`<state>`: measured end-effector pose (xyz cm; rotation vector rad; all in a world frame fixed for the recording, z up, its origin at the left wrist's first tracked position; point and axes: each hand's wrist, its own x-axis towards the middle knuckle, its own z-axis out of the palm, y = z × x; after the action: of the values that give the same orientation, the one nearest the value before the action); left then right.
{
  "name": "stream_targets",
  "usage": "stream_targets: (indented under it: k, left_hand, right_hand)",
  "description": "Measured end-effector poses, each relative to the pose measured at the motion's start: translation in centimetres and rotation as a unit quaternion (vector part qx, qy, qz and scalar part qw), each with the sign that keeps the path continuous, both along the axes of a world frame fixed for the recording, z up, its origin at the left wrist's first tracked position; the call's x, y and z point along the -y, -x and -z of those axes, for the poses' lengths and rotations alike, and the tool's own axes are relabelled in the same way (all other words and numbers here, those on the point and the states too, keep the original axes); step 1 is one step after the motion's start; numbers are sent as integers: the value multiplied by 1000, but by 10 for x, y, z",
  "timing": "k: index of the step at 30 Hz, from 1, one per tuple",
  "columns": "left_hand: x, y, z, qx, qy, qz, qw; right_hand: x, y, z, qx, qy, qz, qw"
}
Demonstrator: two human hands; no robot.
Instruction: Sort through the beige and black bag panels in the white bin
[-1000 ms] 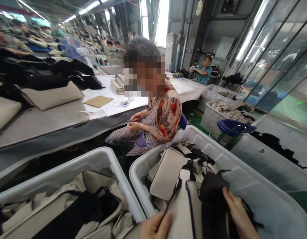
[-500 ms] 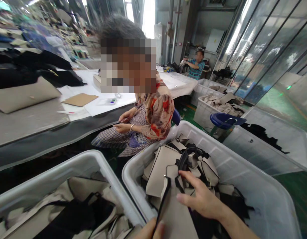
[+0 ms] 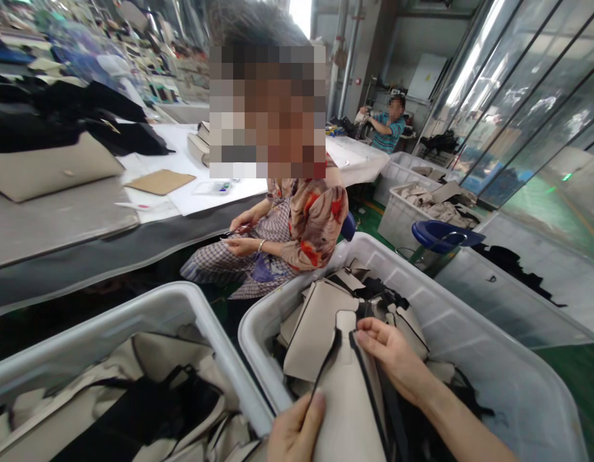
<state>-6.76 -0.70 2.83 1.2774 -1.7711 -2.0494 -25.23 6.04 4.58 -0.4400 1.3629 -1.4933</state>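
Bag panels (image 3: pixel 318 340) in bin (image 3: pixel 436 282), 2nd bin (image 3: pixel 108 307) L, co-worker (image 3: pixel 313 224) behind

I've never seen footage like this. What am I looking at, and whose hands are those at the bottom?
No machine here: a camera worn on a person's head looks forward and down at their own two hands. The left hand grips a beige panel with black edging, and the fingers of the right hand are at the panel's top end. The panel rests in a white plastic bin among similar beige and black pieces. Beyond it sits a co-worker in a floral top, holding small scissors.
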Motion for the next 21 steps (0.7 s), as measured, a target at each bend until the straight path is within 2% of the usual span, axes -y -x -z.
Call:
stream_targets:
  k: [5,8,11,13,15,17,19,21]
  left_hand:
    - [44,15,21,0,110,47,993]
    - [73,28,31,-1,203,81,976]
    - [101,45,38,73,329,85,938]
    - [113,59,39,147,432,41,889]
    - [115,71,36,189,519,-25,833]
    - [107,81,31,200,566,-63,798]
    - [93,88,27,208,574,-52,790]
    - [78,94,27,227,569,-14,790]
  right_hand:
    - [28,27,18,8,6,-86,996]
    - [48,42,32,21,18,-88,996]
    - [70,49,53,19,35,-35,999]
    - [84,49,68,23,47,0,999]
    - [96,45,83,31,61,27,997]
    - [103,38,97,44,74,43,995]
    - [107,31,111,61,81,47,994]
    - [107,24,123,76,84,48,992]
